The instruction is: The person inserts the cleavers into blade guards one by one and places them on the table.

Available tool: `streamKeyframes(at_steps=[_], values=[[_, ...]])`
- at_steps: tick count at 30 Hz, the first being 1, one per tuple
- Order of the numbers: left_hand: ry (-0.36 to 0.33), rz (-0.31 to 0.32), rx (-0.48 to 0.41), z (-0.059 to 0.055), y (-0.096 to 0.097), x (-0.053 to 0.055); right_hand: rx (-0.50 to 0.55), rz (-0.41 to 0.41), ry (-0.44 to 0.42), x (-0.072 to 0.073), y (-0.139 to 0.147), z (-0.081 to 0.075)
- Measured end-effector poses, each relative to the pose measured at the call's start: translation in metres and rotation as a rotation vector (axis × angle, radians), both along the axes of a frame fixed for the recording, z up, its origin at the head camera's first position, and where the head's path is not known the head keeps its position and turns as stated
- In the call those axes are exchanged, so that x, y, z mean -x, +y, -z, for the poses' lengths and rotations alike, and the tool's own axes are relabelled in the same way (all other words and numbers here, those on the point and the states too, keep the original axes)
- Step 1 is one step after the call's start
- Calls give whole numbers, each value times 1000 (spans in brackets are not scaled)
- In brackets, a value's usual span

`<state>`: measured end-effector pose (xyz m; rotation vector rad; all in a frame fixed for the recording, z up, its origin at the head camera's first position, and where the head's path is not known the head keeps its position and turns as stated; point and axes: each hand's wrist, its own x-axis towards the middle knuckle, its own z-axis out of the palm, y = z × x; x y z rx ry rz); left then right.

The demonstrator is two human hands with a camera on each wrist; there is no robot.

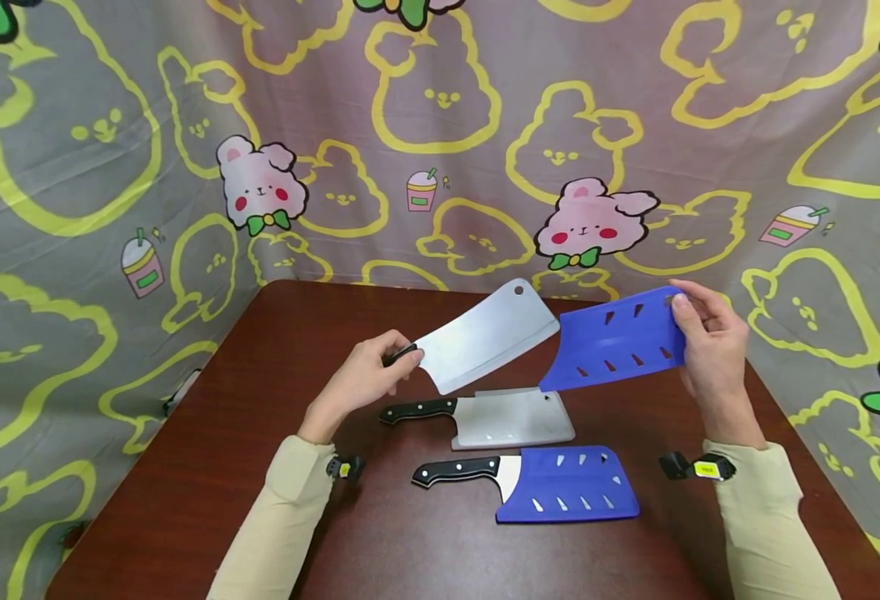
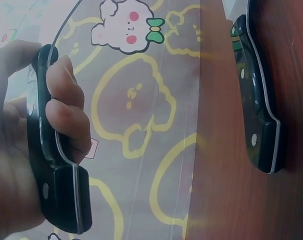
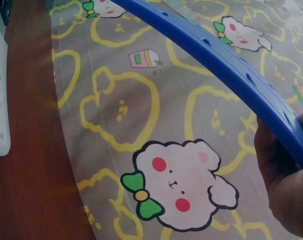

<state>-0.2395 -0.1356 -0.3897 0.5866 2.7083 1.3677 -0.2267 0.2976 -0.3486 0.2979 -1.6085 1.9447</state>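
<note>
My left hand (image 1: 372,364) grips the black handle (image 2: 46,135) of a bare cleaver (image 1: 488,333), its blade raised above the table and pointing right. Fingers curl round that handle in the left wrist view. Opposite it, my right hand (image 1: 712,354) pinches the far end of a blue slotted blade sheath (image 1: 612,340), also held in the air. The sheath's open end lies close to the blade's tip; whether they touch I cannot tell. Edge-on, the sheath (image 3: 216,62) crosses the right wrist view, with the thumb and fingers on its end.
Below the raised pair, a cleaver in a white sheath (image 1: 515,419) lies on the brown table (image 1: 207,467). Nearer me lies another cleaver in a blue sheath (image 1: 571,487), handle to the left. A patterned curtain (image 1: 477,100) hangs behind and beside the table.
</note>
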Motion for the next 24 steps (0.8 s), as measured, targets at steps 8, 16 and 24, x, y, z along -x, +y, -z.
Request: streamKeyframes(at_steps=[8,16,24], values=[[-1,-1,3,0,0,0,5,-26,10,0,0,0],[6,10,-11,-1,1,-2,13,-21,33,2,-1,1],[18,4,-20,-4,4,-8,36,-6,43,1,0,1]])
